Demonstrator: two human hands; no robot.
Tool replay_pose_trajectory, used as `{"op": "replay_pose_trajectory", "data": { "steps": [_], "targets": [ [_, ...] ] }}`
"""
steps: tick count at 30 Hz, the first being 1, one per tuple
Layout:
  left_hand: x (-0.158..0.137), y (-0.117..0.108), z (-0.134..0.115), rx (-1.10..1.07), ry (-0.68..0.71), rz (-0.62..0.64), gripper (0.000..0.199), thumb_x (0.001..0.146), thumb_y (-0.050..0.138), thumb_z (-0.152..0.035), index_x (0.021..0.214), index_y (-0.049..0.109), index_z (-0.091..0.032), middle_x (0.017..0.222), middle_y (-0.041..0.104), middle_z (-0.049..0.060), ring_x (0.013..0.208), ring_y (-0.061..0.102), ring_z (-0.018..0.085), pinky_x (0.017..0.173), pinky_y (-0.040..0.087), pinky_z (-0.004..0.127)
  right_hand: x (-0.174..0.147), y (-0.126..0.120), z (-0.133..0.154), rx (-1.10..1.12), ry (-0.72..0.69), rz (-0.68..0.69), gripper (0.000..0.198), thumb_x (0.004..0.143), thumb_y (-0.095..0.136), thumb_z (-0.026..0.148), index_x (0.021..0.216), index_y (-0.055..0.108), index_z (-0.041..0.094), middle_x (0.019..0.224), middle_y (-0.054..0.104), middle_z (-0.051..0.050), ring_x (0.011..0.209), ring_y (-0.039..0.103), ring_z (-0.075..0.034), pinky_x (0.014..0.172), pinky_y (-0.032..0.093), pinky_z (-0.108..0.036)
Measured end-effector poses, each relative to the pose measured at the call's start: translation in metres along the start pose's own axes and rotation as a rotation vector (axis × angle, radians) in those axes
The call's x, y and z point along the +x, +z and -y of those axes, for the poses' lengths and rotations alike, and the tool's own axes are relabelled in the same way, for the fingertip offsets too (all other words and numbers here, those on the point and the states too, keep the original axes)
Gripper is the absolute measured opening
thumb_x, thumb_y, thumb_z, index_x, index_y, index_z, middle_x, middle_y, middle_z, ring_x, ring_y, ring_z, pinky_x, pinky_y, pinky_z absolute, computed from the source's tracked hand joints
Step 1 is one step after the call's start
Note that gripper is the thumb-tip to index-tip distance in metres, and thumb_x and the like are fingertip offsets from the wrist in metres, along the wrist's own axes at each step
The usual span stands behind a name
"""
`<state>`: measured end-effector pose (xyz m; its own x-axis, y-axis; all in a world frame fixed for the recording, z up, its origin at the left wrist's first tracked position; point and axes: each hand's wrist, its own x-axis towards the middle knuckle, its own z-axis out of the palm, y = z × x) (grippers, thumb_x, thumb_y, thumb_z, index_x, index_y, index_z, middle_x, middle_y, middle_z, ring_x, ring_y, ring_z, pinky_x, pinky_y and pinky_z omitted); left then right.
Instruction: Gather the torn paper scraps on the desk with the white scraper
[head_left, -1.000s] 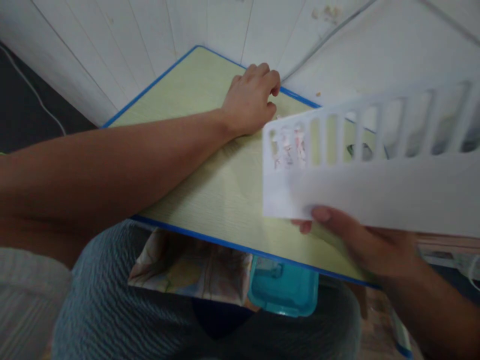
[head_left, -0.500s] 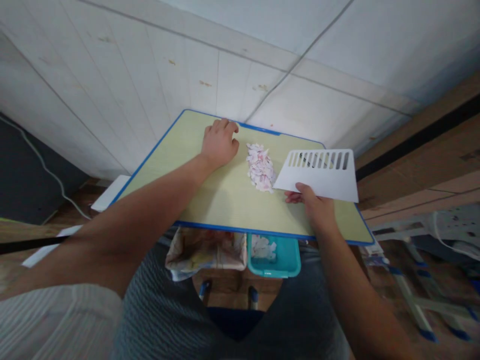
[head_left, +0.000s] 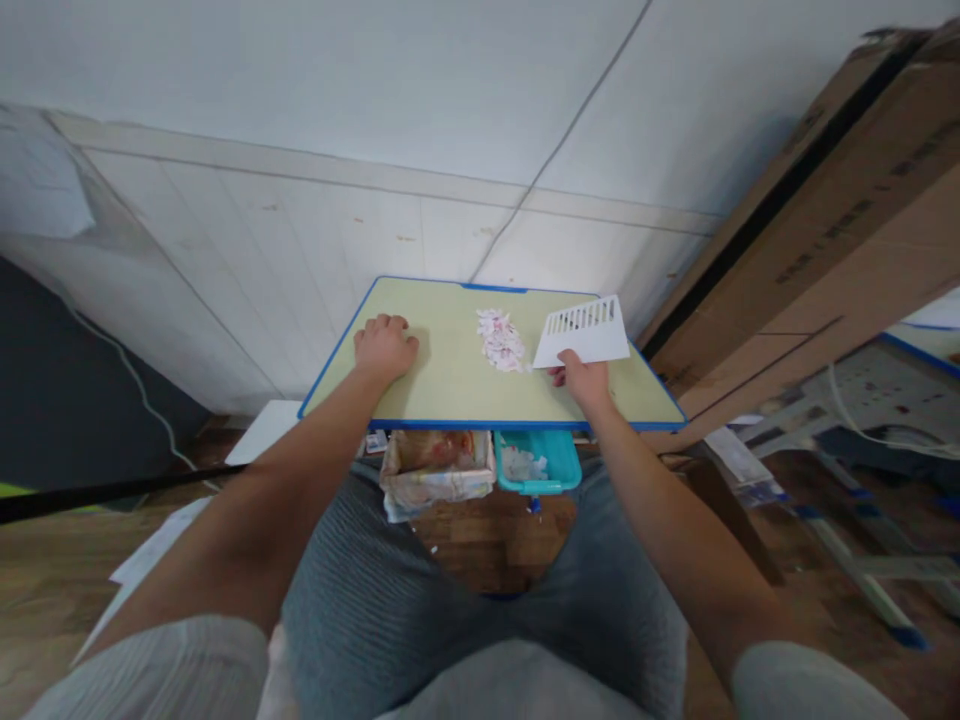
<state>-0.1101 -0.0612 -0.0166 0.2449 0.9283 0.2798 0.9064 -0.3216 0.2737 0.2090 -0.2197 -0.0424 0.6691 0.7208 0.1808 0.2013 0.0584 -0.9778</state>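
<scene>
My right hand (head_left: 583,378) grips the near edge of a white slotted plate (head_left: 587,338), thumb on top. The plate is tilted above the right part of the pale yellow tabletop (head_left: 442,390), its row of slots toward the far side. Just left of it lies a pile of torn pinkish-white paper scraps (head_left: 500,340). On the left part of the tabletop rests my left hand (head_left: 385,348), palm down, fingers bent a little and apart, holding nothing.
Under the near blue edge sit a lined bin (head_left: 439,485) and a turquoise basket (head_left: 551,470) with white scraps inside. A white wall (head_left: 420,215) with a cable stands behind. Large cardboard boxes (head_left: 817,230) lean at the right.
My left hand has moved left, away from the scraps. The white plate stays in my right hand beside the pile. The head view has shifted, showing more wall and boxes.
</scene>
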Motion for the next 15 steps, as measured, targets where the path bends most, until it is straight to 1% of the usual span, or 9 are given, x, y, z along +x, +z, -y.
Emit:
{"op": "replay_pose_trajectory", "data": {
  "steps": [3, 6, 11, 15],
  "targets": [
    [0.0017, 0.0009, 0.0061, 0.004, -0.035, -0.011, 0.049, 0.104, 0.052, -0.035, 0.145, 0.071, -0.018, 0.157, 0.067, 0.024, 0.151, 0.056, 0.042, 0.124, 0.046, 0.057, 0.001, -0.0013, 0.0006, 0.038, -0.002, -0.004, 0.011, 0.08, 0.063, 0.027, 0.089, 0.066, 0.022, 0.058, 0.07, 0.0, 0.045, 0.058, -0.016, 0.047, 0.048, -0.026],
    [0.0037, 0.0012, 0.0052, 0.007, -0.032, -0.01, 0.05, 0.103, 0.051, -0.036, 0.145, 0.071, -0.019, 0.156, 0.067, 0.024, 0.15, 0.056, 0.043, 0.123, 0.047, 0.06, 0.0014, -0.0025, 0.0004, 0.039, 0.013, 0.015, 0.011, 0.08, 0.063, 0.027, 0.089, 0.067, 0.022, 0.061, 0.073, -0.002, 0.047, 0.061, -0.017, 0.05, 0.052, -0.028],
    [0.0041, 0.0019, 0.0048, 0.037, -0.019, -0.009, 0.05, 0.104, 0.046, -0.035, 0.144, 0.072, -0.017, 0.155, 0.068, 0.026, 0.147, 0.059, 0.043, 0.12, 0.05, 0.059, 0.0016, -0.0038, -0.003, 0.023, 0.001, -0.025, 0.012, 0.081, 0.067, 0.029, 0.089, 0.069, 0.021, 0.064, 0.075, -0.002, 0.052, 0.064, -0.018, 0.055, 0.056, -0.028],
    [0.0042, 0.0036, 0.0055, 0.035, -0.01, -0.027, 0.05, 0.104, 0.047, -0.036, 0.14, 0.074, -0.016, 0.151, 0.069, 0.028, 0.145, 0.059, 0.046, 0.118, 0.051, 0.064, 0.0035, -0.0032, -0.0078, 0.019, -0.002, -0.018, 0.011, 0.082, 0.067, 0.031, 0.088, 0.068, 0.022, 0.065, 0.076, -0.003, 0.051, 0.063, -0.017, 0.055, 0.054, -0.027]
  ]
}}
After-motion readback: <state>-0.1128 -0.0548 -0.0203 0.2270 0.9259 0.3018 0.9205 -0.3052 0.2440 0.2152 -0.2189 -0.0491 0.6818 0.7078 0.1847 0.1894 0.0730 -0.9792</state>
